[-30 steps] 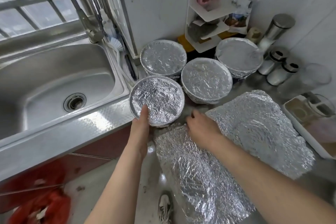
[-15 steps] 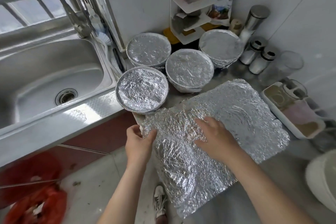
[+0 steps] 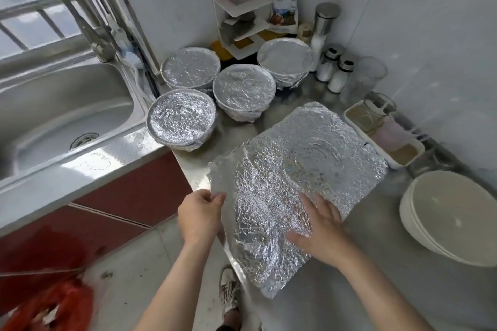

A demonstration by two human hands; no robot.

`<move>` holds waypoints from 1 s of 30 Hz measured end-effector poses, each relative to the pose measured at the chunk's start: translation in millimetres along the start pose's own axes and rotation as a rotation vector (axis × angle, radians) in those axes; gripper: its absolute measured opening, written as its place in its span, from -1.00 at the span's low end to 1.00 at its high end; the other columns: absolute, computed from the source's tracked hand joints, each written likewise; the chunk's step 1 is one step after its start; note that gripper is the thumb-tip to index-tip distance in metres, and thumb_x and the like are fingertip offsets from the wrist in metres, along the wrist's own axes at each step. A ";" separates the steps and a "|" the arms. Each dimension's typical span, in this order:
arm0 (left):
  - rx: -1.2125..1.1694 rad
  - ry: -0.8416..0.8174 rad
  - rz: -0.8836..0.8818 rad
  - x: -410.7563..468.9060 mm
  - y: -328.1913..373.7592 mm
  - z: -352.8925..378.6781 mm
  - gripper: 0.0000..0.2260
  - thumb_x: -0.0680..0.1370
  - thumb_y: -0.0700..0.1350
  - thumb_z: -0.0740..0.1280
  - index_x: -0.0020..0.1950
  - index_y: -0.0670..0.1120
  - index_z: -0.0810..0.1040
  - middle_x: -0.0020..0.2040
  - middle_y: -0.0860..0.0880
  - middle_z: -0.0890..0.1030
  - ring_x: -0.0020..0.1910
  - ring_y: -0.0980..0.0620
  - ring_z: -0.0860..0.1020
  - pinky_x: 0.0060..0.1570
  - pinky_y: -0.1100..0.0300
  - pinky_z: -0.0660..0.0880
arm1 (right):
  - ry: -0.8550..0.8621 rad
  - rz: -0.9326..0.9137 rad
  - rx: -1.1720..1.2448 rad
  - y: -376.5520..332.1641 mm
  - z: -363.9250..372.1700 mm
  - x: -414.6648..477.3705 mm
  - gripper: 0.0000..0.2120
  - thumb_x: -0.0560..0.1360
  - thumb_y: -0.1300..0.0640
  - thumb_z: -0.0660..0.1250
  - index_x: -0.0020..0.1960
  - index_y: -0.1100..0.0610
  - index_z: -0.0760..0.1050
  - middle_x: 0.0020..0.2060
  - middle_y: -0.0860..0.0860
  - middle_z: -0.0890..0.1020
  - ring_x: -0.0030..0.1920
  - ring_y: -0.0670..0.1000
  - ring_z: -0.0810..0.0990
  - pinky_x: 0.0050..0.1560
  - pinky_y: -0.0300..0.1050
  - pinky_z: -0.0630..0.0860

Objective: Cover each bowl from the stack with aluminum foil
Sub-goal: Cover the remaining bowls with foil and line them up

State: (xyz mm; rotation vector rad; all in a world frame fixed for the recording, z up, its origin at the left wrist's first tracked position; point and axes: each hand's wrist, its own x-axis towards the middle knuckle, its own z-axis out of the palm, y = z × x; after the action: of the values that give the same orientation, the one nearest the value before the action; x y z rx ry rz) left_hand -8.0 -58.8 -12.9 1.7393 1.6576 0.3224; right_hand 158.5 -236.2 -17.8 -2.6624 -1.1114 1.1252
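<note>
A crinkled sheet of aluminum foil [image 3: 301, 169] lies on the steel counter [image 3: 376, 263], its near end hanging over the counter edge. My left hand [image 3: 200, 213] pinches the sheet's left edge, which is lifted a little. My right hand [image 3: 320, 231] lies flat on the foil with straight, spread fingers. Several foil-covered bowls stand behind the sheet: the nearest [image 3: 181, 119] by the sink, two in the middle [image 3: 190, 67] [image 3: 244, 91] and one at the back [image 3: 285, 60]. A stack of uncovered white bowls [image 3: 451, 216] sits at the right.
The steel sink [image 3: 61, 115] with its tap fills the left. A white corner shelf [image 3: 239, 8], shakers [image 3: 334, 68], a glass [image 3: 363, 80] and a white tray [image 3: 384, 131] crowd the back right. Red bags [image 3: 51, 306] lie on the floor below.
My left hand let go of the nearest covered bowl and took hold of the foil's left edge, lifting it. My right hand slid along the sheet toward me. The view swung right, bringing the white bowls in.
</note>
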 end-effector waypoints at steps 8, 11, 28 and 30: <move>0.185 0.057 0.079 -24.6 6.5 -22.4 -0.62 0.52 0.09 0.38 -0.35 -0.10 0.37 -0.41 -0.01 0.49 -0.31 -0.12 0.47 -0.32 0.11 0.27 | 0.298 0.120 0.313 25.4 29.6 -12.1 -0.18 0.49 -0.12 0.36 0.57 0.00 -0.03 0.54 0.16 0.07 0.53 0.16 0.02 0.51 0.10 0.03; -0.019 0.067 0.064 -30.6 9.6 -24.2 -0.69 0.53 0.00 0.38 -0.31 -0.05 0.34 -0.35 0.02 0.51 -0.31 -0.05 0.46 -0.32 0.09 0.25 | 0.454 0.123 0.596 26.2 31.2 -15.8 -0.30 0.46 0.24 0.37 0.52 0.10 0.16 0.48 0.14 0.25 0.47 0.14 0.21 0.47 0.01 0.14; -1.143 -0.243 -0.336 -28.9 51.8 -35.7 -0.88 0.65 -0.16 0.25 -0.06 -0.17 0.45 -0.32 -0.09 0.56 -0.55 0.12 0.51 -0.39 0.22 0.59 | 0.523 -0.428 0.384 26.0 43.6 -40.0 -0.50 0.52 0.03 0.35 0.38 -0.30 0.32 0.43 -0.17 0.33 0.45 -0.07 0.27 0.41 -0.02 0.29; -1.193 -0.307 -0.309 -29.2 48.1 -35.6 -0.78 0.66 0.00 0.22 -0.02 -0.14 0.47 -0.24 -0.09 0.67 -0.33 0.00 0.67 -0.28 0.13 0.62 | 0.574 -0.398 0.623 23.3 36.4 -38.8 -0.60 0.55 0.30 0.31 0.08 -0.24 0.54 0.09 -0.28 0.56 0.15 -0.28 0.51 0.21 -0.23 0.40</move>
State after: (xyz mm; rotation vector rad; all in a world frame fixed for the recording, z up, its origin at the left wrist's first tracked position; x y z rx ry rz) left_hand 2.9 -72.2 51.5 0.5877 1.0697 0.6734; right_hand 130.6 -286.1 -27.9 -1.9611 -0.9157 0.4701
